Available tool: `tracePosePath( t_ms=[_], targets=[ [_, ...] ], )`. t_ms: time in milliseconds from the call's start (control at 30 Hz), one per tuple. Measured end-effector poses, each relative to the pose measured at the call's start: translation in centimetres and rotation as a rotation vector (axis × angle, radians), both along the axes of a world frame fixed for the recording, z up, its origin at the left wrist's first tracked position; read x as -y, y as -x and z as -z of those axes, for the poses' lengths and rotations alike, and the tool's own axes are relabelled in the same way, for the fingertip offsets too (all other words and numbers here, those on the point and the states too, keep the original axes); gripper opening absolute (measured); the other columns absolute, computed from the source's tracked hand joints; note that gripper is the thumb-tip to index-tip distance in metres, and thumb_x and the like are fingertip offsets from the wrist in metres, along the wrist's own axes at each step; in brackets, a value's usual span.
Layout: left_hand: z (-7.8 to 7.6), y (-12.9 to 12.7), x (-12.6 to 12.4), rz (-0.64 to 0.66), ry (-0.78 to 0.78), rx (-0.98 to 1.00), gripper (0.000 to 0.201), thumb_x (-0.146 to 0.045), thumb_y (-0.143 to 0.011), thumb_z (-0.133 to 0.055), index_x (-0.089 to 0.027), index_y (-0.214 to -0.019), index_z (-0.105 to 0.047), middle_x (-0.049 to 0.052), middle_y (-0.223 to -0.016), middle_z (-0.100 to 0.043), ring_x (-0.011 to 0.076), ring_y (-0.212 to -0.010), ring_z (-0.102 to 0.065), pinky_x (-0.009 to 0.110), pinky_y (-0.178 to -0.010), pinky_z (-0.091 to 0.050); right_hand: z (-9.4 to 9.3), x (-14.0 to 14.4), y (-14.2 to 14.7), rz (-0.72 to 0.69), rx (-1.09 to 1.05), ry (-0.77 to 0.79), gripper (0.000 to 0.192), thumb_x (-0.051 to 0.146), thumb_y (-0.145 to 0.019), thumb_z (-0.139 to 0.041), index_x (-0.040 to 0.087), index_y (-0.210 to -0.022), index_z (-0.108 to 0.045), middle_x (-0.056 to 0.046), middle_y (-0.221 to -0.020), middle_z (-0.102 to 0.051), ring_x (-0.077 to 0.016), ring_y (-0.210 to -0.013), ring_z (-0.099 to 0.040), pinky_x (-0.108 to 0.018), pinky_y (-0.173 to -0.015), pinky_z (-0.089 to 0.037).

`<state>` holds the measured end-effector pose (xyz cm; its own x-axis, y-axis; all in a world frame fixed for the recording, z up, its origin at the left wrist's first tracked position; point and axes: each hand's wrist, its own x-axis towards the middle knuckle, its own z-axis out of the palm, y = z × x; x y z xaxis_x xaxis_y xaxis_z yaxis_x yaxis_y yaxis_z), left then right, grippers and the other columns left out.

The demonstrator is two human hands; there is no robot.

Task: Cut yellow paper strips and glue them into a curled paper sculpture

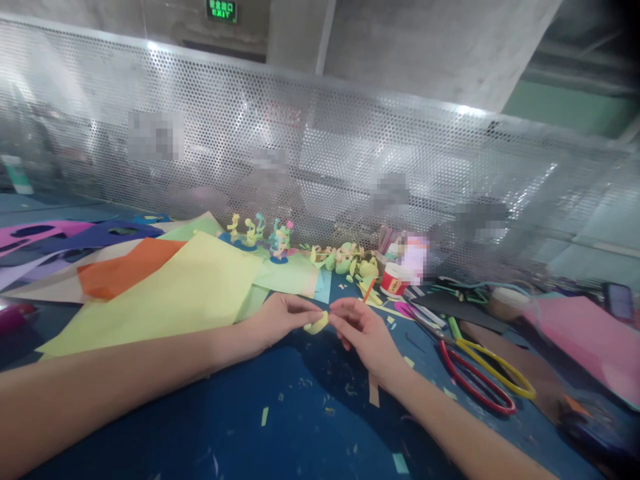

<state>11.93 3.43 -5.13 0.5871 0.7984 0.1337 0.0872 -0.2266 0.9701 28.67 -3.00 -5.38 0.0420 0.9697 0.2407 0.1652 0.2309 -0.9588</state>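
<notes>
A small pale-yellow curved piece [317,324], which looks like cut paper or foam sheet, is held above the blue table [220,420]. My left hand [275,323] pinches its left end between thumb and fingers. From the other side, my right hand [363,333] closes thumb and forefinger on its right end. Just behind my hands lie a pile of similar yellow-green cut pieces [345,259] and a red-and-white tub [394,280]. Scissors [480,377] with one red and one yellow handle rest to the right of my right hand.
Large yellow-green sheets [165,293] and an orange sheet [125,270] cover the left side. Small figures [281,243] on blue bases stand at the back before a perforated metal screen [320,133]. Pink sheets [585,333] and a phone [619,301] lie right. Scraps dot the tabletop.
</notes>
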Motion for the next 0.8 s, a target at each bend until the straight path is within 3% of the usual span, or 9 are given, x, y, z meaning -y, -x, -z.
tracePosePath(
  t_ms=[567,800],
  targets=[
    [-0.14,0.03,0.03,0.013,0.026,-0.012,0.029,-0.043,-0.064,-0.065,-0.02,-0.081,-0.07,0.002,-0.081,-0.07,0.0179,-0.077,-0.06,0.028,-0.074,-0.044,0.14,-0.07,-0.01,-0.018,0.022,-0.013,0.022,0.035,-0.073,-0.06,0.019,-0.087,-0.052,0.002,-0.068,-0.053,-0.0069,-0.049,-0.042,-0.017,-0.039,-0.034],
    [-0.16,0.17,-0.02,-0.027,0.067,0.05,0.029,-0.043,-0.064,-0.065,-0.02,-0.082,-0.069,0.001,-0.081,-0.069,0.017,-0.078,-0.059,0.027,-0.074,-0.042,-0.14,0.36,0.2,-0.008,0.116,-0.079,0.016,0.031,-0.077,-0.055,0.022,-0.089,-0.05,0.0,-0.077,-0.052,-0.0094,-0.057,-0.046,-0.019,-0.042,-0.039]
  ],
)
